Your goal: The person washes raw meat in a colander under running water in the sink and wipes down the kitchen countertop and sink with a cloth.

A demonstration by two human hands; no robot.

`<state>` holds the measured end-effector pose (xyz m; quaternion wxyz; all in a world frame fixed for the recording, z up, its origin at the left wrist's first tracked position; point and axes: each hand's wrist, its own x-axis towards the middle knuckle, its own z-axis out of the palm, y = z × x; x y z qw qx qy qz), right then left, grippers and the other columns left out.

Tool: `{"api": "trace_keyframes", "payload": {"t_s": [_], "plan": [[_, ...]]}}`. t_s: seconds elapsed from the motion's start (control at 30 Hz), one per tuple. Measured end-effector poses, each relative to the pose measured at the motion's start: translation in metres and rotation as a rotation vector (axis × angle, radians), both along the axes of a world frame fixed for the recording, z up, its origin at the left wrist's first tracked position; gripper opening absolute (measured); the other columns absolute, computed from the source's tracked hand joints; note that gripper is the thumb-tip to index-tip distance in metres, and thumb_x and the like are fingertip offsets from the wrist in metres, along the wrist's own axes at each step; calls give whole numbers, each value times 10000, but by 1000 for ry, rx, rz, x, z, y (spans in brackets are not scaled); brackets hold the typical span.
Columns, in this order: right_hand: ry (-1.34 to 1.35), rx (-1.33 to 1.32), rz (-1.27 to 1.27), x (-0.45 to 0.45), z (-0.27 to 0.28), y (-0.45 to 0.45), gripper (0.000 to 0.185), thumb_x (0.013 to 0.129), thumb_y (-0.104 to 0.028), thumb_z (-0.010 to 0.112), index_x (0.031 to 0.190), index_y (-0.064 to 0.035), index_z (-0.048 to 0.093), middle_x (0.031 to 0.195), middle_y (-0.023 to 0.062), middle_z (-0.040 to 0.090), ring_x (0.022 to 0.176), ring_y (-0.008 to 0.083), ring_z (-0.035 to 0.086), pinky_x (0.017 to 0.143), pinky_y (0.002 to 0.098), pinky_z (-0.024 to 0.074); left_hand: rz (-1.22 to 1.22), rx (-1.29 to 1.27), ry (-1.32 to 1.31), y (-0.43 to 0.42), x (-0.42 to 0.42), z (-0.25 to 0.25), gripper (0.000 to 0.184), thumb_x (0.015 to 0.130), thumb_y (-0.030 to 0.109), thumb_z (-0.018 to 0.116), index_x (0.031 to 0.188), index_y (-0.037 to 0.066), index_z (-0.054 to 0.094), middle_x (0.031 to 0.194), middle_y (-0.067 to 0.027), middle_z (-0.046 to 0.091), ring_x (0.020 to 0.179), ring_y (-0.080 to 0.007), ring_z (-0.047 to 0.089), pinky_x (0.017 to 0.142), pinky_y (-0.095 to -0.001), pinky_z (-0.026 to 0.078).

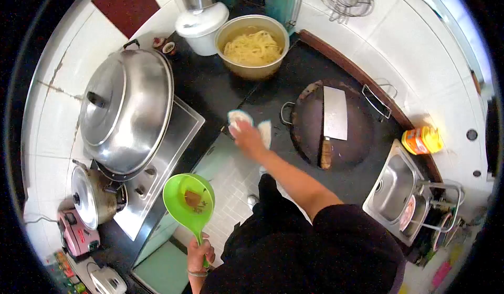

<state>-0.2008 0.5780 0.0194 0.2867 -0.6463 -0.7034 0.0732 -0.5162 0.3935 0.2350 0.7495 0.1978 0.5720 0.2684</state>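
My left hand point(200, 253) is wrapped round the handle of a green ladle point(181, 194), whose bowl holds a brown piece and small dark bits. Under my right hand point(247, 136) is a white cloth point(240, 117) on the black counter's edge; another part of white cloth shows beside the wrist. To the right of that hand, a cleaver point(335, 113) with a wooden handle lies on a round dark board point(359, 131). Beyond the hands stands a pot point(252, 71) of yellow noodles point(253, 48).
A large lidded steel wok point(131, 110) and a smaller lidded pot point(86, 197) stand on the stove point(173, 147) at left. At right are a sink point(394, 181) and a yellow container point(421, 140). A white lidded pot point(202, 26) stands at the back.
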Motion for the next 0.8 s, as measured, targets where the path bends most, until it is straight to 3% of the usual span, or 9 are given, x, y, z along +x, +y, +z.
{"api": "trace_keyframes", "payload": {"t_s": [0.2,0.27,0.33,0.37,0.43,0.53,0.7,0.77,0.8], "plan": [[47,-123,-273,34,41,-123,548,748,-147,608,1271,-137,444,1370,186,315,1244,367,329,942,491,329,-145,47,8,-2,1,8,216,795,40,524,1002,39,464,483,-4,351,340,-108,348,325,-237,297],[117,-155,-406,33,44,-129,582,738,-155,633,1282,-116,428,1383,187,292,1260,371,307,958,504,311,-171,60,16,-5,3,9,213,799,42,523,1003,39,465,486,-3,352,341,-108,349,323,-235,296],[-84,-93,-569,28,40,-97,562,724,-138,640,1249,-56,456,1318,210,381,1238,392,329,991,457,318,-218,81,28,-6,3,7,210,803,44,522,1005,40,465,489,-2,353,343,-107,351,322,-233,295],[-67,-11,-538,32,-4,-73,592,720,-185,662,1257,-60,446,1352,182,354,1269,371,295,1020,480,276,-232,74,5,-6,4,5,214,802,42,521,1008,40,463,494,-2,355,345,-108,352,319,-233,296],[-175,-36,-369,42,43,-52,587,747,-257,641,1277,-126,424,1379,145,328,1285,318,291,999,542,271,-264,57,-9,-8,4,5,218,800,41,519,1011,40,461,499,-3,356,346,-108,352,317,-232,296],[-136,-59,-462,48,40,-56,499,787,-226,581,1262,-163,442,1362,118,349,1261,295,327,974,514,316,-327,53,19,-9,2,7,233,791,28,519,1016,36,457,510,-1,363,349,-107,357,314,-232,298],[46,-192,-462,51,40,-195,342,797,-184,564,1138,-185,544,1230,113,467,1160,287,438,963,490,314,-359,48,-33,-3,0,-2,260,772,9,519,1022,32,450,519,3,367,349,-105,365,310,-234,303],[-130,-373,-459,71,70,-267,339,874,-206,417,1200,-220,509,1258,115,473,1196,255,419,967,539,289,-374,30,-34,0,0,-5,260,770,8,521,1020,33,450,519,1,369,348,-106,366,311,-235,306],[-228,-323,-490,86,62,-306,341,862,-201,435,1193,-220,513,1249,113,476,1178,257,431,969,557,268,-391,29,-31,2,1,-6,260,769,7,522,1018,33,451,518,0,371,347,-107,366,312,-236,310]]}}
